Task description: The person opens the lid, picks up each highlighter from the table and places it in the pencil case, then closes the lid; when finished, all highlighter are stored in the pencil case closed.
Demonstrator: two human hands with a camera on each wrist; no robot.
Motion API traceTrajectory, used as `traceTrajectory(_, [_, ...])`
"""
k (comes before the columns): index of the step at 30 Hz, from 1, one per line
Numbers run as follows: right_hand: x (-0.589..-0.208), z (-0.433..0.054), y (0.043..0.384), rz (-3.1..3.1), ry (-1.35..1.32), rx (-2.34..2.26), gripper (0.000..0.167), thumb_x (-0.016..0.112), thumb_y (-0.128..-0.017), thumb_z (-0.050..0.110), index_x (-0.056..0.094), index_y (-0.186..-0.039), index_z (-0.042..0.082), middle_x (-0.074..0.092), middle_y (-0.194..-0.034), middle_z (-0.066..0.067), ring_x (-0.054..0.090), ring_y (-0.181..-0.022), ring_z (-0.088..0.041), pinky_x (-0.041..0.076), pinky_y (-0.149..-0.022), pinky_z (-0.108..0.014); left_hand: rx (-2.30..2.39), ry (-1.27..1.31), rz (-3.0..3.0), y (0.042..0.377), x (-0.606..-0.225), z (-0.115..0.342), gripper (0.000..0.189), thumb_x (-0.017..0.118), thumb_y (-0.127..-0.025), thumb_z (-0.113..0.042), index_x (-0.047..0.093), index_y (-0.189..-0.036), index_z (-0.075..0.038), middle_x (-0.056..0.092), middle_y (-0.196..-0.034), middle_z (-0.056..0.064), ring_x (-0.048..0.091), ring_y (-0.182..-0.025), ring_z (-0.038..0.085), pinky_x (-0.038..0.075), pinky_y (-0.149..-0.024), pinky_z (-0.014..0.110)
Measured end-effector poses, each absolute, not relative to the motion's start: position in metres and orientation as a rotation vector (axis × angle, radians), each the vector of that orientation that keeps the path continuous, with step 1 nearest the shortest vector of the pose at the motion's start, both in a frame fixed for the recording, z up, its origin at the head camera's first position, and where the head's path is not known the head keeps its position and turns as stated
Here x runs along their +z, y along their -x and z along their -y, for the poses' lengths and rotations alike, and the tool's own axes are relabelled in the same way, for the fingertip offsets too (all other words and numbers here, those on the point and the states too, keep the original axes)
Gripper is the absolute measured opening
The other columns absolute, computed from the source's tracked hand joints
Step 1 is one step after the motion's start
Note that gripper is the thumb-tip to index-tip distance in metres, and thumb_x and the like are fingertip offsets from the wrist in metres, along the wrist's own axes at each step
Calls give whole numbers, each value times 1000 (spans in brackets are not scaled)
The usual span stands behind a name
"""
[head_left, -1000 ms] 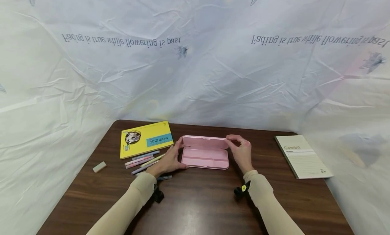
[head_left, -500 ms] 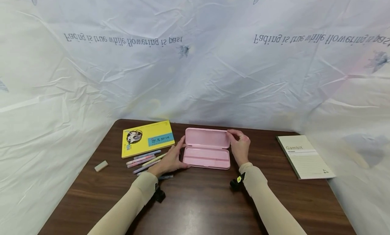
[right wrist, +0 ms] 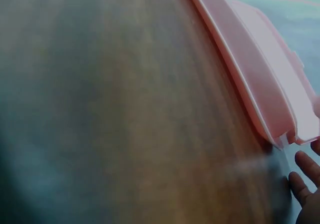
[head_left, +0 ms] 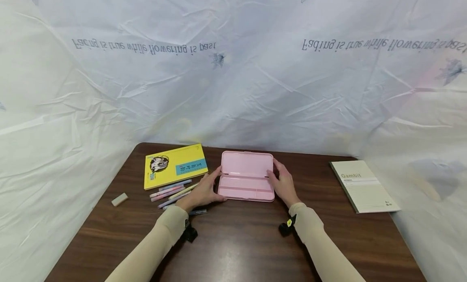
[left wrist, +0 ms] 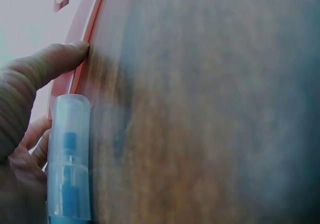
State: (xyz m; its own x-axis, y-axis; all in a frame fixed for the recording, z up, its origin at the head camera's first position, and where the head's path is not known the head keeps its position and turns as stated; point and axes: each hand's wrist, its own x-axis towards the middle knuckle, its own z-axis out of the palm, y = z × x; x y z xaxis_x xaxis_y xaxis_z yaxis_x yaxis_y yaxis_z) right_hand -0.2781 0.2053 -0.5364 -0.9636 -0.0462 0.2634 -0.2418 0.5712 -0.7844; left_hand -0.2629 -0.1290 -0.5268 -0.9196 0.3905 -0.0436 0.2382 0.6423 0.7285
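Note:
A pink pencil case (head_left: pixel 237 183) lies opened on the table in the head view, its lid (head_left: pixel 247 162) tipped back and its divided tray bare. My left hand (head_left: pixel 204 190) grips the case's left end, thumb on the front edge and fingers towards the back. In the left wrist view the thumb (left wrist: pixel 60 61) presses the rim. On the right, my right hand (head_left: pixel 286 184) holds the lid's lower right corner, thumb on the inner face and fingers round the outer side. Close under the left hand lies a clear-capped blue pen (left wrist: pixel 72 159).
Several pastel pens (head_left: pixel 171 192) lie left of the case, partly under the left hand. Behind them is a yellow book (head_left: pixel 171 172). An eraser (head_left: pixel 119 199) sits at the far left, a notepad (head_left: pixel 365 188) at the right. White cloth (head_left: pixel 233 91) hangs behind the brown table (head_left: pixel 233 241).
The pencil case's lid has swung further back. My right hand has slid from the lid's upper right corner down to near the hinge. The left hand stays on the case.

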Motion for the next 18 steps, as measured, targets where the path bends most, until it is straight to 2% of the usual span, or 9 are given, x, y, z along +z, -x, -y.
traceTrajectory(4, [-538,-207,271,2720,-328,1256,84,67,-103,39,27,-165,-1,34,-166,-27,32,-152,-46,24,-123,-63,1114,-504,-2660,263,-523,129,119,96,-79,-37,21,-171,-25,39,-168,6,17,-159,42,26,-122,65])
traceTrajectory(10, [-538,-207,260,2900,-364,1036,108,72,-94,55,19,-165,-6,31,-166,-31,30,-151,-52,22,-122,-68,1096,-485,-2640,263,-523,129,117,95,-79,-38,23,-170,-26,38,-169,6,21,-158,40,29,-121,64])
traceTrajectory(13, [-540,-208,255,2951,-377,983,115,74,-91,61,17,-165,-7,31,-166,-31,29,-152,-52,20,-123,-67,1079,-457,-2645,263,-523,129,114,95,-79,-38,27,-169,-26,46,-162,8,38,-147,37,37,-117,61])
traceTrajectory(15, [-541,-209,252,2968,-400,949,117,73,-90,63,17,-164,-8,31,-166,-31,28,-152,-52,20,-123,-67,1067,-442,-2650,264,-521,128,112,96,-79,-38,30,-168,-25,50,-158,9,45,-138,36,41,-114,60])
traceTrajectory(17, [-541,-210,250,2979,-422,918,117,73,-90,63,17,-164,-8,31,-165,-32,29,-152,-51,20,-124,-66,1040,-439,-2659,265,-519,128,111,95,-79,-38,31,-168,-23,51,-157,10,46,-137,36,41,-114,59])
traceTrajectory(18, [-541,-211,249,2986,-434,907,118,73,-89,63,17,-164,-8,31,-165,-32,29,-152,-51,20,-124,-65,1033,-444,-2660,265,-519,128,110,95,-79,-37,31,-168,-22,50,-159,11,43,-143,39,38,-116,60])
